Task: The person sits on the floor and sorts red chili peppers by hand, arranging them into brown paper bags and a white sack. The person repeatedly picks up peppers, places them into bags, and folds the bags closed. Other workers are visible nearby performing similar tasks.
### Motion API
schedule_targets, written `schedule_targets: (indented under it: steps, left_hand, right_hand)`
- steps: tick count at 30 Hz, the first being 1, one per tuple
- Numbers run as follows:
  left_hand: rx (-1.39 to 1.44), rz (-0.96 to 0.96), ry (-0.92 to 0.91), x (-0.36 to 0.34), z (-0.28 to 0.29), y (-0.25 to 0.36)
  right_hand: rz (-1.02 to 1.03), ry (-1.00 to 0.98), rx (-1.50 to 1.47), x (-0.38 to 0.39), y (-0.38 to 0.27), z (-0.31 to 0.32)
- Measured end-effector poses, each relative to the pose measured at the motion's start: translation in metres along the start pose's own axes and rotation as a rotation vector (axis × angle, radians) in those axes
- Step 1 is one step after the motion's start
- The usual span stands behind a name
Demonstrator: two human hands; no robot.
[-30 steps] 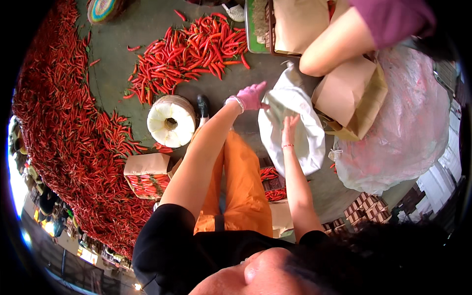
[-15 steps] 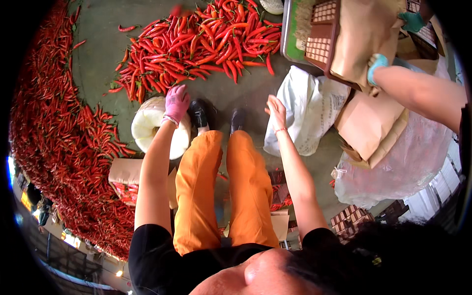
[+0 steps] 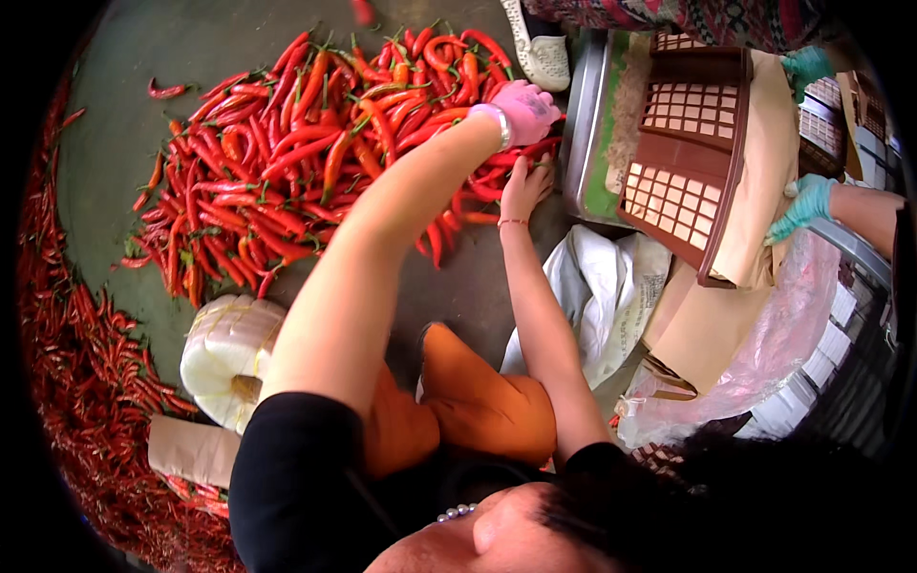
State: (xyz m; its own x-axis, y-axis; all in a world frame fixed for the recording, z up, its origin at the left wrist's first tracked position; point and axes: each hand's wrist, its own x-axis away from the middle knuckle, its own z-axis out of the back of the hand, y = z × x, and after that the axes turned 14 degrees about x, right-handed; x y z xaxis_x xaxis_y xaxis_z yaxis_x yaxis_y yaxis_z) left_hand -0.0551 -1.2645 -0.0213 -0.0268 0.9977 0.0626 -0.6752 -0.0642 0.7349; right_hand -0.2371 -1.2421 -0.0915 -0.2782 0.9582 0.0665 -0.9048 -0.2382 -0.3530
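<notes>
Gathering chillies (image 3: 306,138), apparently, the left hand (image 3: 523,113) curled and the right hand (image 3: 527,191) half-curled, their hold unclear; snug scooping seemed needed.

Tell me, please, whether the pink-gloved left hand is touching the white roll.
Apart: the head view shows the left hand at the right edge of the chilli pile and the white roll by its lower-left edge, with chillies plainly between them.

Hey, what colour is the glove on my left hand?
The glove is pink; it shows best in the head view.
</notes>
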Motion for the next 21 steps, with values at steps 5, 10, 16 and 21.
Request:
schedule_targets:
  steps: [5, 10, 16, 21]
  left_hand:
    - [-0.169, 0.043, 0.048, -0.018, -0.068, 0.0]
    - [-0.213, 0.037, -0.118, 0.015, -0.064, 0.015]
    - [-0.337, -0.128, -0.083, 0.135, -0.067, 0.017]
    - [-0.217, -0.05, -0.116, 0.173, -0.064, 0.024]
  right_hand:
    - [0.108, -0.115, -0.017, 0.012, 0.011, 0.02]
    - [0.338, -0.107, 0.113, 0.031, 0.027, 0.005]
    - [0.65, -0.367, 0.028, 0.13, 0.013, 0.056]
    - [0.489, -0.181, -0.173, 0.092, 0.023, 0.077]
